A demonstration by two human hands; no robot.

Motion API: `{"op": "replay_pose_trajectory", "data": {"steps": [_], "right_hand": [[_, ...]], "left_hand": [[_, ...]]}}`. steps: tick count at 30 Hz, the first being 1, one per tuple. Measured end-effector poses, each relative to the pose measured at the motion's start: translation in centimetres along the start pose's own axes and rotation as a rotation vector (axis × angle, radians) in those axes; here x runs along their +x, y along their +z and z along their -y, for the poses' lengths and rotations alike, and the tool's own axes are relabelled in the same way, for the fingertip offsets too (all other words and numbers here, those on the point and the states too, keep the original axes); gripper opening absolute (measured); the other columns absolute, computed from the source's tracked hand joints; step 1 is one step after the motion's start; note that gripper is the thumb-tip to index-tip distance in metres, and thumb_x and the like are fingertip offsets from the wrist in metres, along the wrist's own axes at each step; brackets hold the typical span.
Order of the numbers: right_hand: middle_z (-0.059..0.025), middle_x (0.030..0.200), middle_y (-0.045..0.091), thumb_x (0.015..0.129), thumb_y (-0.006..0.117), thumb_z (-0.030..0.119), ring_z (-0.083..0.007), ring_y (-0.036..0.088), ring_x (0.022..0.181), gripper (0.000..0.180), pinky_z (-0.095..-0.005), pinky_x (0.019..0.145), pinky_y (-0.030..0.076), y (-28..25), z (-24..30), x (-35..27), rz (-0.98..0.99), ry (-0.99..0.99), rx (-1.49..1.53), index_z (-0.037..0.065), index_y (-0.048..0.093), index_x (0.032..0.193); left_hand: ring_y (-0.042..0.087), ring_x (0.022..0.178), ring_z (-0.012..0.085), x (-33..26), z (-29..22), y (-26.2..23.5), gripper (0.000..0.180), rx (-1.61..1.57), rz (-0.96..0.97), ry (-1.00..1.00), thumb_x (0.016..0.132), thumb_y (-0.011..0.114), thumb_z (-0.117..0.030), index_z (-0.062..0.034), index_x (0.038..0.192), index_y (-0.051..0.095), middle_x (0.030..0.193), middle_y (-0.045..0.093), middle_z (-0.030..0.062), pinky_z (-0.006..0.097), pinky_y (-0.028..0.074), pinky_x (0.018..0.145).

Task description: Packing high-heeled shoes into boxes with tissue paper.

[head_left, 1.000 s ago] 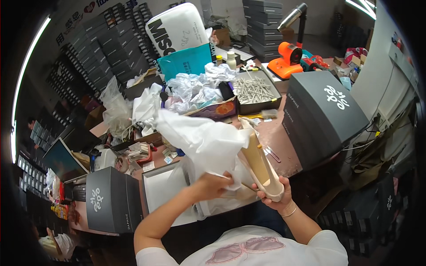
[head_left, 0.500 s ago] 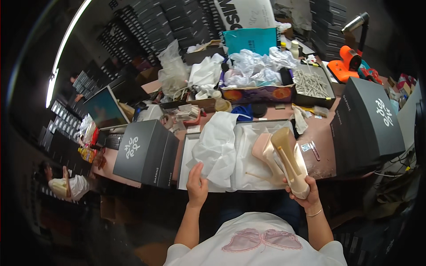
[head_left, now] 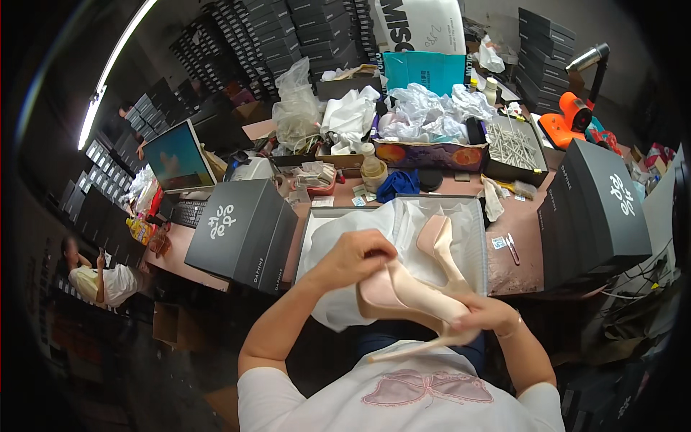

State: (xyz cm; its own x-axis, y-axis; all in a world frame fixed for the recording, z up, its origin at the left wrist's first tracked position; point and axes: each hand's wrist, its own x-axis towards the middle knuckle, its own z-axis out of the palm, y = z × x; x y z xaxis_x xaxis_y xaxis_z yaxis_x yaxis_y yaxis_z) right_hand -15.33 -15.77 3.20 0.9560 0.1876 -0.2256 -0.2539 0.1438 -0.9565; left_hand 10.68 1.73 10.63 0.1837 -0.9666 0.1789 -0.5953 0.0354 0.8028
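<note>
A beige satin high-heeled shoe (head_left: 421,302) is held on its side over the table's front edge. Its back end is in the grip of my right hand (head_left: 489,317), close to the long thin heel. At the shoe's front, the fingers of my left hand (head_left: 353,258) are curled and pinched together; what is between them is hidden. The matching high-heeled shoe (head_left: 435,237) lies in an open shoebox (head_left: 484,241) on white tissue paper. More tissue paper (head_left: 338,223) spreads over the box's left half and hangs over its front edge.
Closed dark shoeboxes stand left (head_left: 234,230) and right (head_left: 594,209) of the open one. Behind are a carton of crumpled paper (head_left: 432,155), a tray of white sticks (head_left: 515,144) and an orange device (head_left: 568,122). A monitor (head_left: 176,158) is at left; another person (head_left: 108,281) sits beyond.
My right hand has brought the shoe left and toward me and turned it on its side. My left hand has moved from beside the tissue paper to the shoe's front, its fingers now closed.
</note>
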Motion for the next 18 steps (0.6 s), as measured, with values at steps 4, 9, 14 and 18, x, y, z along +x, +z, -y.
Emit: {"op": "replay_pose_trajectory", "data": {"steps": [4, 9, 14, 18], "right_hand": [[-0.0061, 0.097, 0.06, 0.089, 0.064, 0.033, -0.0111, 0.061, 0.081, 0.047, -0.0236, 0.068, 0.052, 0.2, 0.1, 6.1, -0.255, -0.06, 0.091, -0.003, 0.054, 0.118], [-0.0161, 0.101, 0.062, 0.092, 0.05, 0.046, -0.0251, 0.067, 0.075, 0.059, -0.0287, 0.05, 0.055, -0.9, -2.0, 7.3, -0.27, -0.186, 0.586, -0.001, 0.045, 0.128], [-0.015, 0.104, 0.061, 0.092, 0.052, 0.044, -0.029, 0.065, 0.076, 0.056, -0.0283, 0.046, 0.052, -0.4, -2.5, 7.4, -0.305, -0.126, 0.809, 0.002, 0.046, 0.129], [-0.0164, 0.105, 0.061, 0.092, 0.05, 0.042, -0.0318, 0.065, 0.076, 0.055, -0.0283, 0.046, 0.052, -0.5, -4.0, 6.5, -0.186, -0.134, 0.976, 0.002, 0.045, 0.13]], "left_hand": [[0.06, 0.097, 0.0228, -2.9, -2.2, 2.0, 0.035, 0.21, -0.039, 0.136, 0.075, 0.072, -0.002, -0.0038, 0.109, 0.064, 0.106, 0.062, 0.011, 0.033, 0.049, 0.081], [0.023, 0.137, 0.0448, -7.8, 5.3, 8.8, 0.101, 0.302, -0.592, -0.244, 0.07, 0.08, -0.016, -0.0001, 0.148, 0.018, 0.147, 0.02, 0.0283, 0.048, 0.023, 0.114], [0.036, 0.131, 0.0388, -4.9, 9.4, 13.3, 0.07, 0.071, -1.005, -0.365, 0.08, 0.075, -0.017, -0.0012, 0.138, 0.038, 0.141, 0.033, 0.0242, 0.042, 0.033, 0.108], [0.056, 0.107, 0.0294, -3.6, 14.4, 8.5, 0.027, 0.213, -1.135, -0.289, 0.085, 0.068, -0.007, -0.0021, 0.111, 0.065, 0.119, 0.054, 0.0153, 0.035, 0.047, 0.09]]}}
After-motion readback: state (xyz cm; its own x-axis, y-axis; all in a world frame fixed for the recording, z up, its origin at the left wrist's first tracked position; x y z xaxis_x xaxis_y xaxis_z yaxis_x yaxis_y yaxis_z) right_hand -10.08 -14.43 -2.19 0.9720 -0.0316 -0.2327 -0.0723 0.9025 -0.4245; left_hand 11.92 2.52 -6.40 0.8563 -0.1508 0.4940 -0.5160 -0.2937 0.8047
